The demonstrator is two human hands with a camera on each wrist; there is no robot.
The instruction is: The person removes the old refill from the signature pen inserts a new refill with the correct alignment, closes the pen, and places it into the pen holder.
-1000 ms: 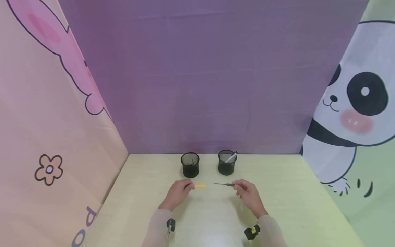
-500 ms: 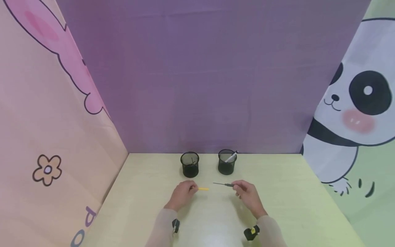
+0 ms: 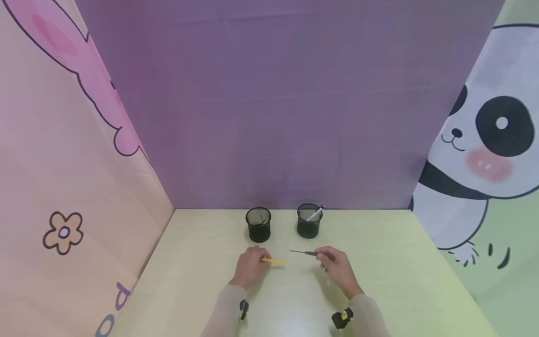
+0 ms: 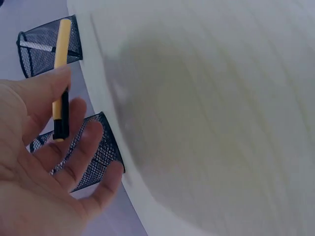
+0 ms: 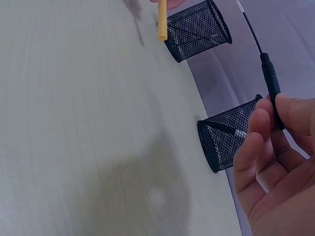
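Pinched between thumb and forefinger of the left hand (image 3: 251, 266): a yellow stick (image 4: 62, 44) with a black end, its remaining fingers bent loosely and spread. Right hand (image 3: 335, 269) likewise gripped a slim dark tool (image 5: 269, 73) by its ridged handle, the thin shaft pointing toward the left hand, tip pale in the right wrist view. Both objects were held up off the table (image 3: 202, 262), roughly level, their ends facing each other across a narrow gap, apart; the yellow end sat slightly nearer the person.

Beyond the hands, two black mesh cups stood upright side by side, well apart. Left cup (image 3: 259, 233), just past the left hand, contained thin dark pieces, too small to identify. Right cup (image 3: 308, 229) held a white pen (image 3: 315, 214) with a dark end, leaning against the rim toward the right.

Pale sleeves on both arms; small black devices at both wrists. Purple backdrop (image 3: 269, 103) behind the table; panda print (image 3: 505, 182) on the right-hand panel, pink figure (image 3: 94, 70) and flower (image 3: 63, 233) on the left.
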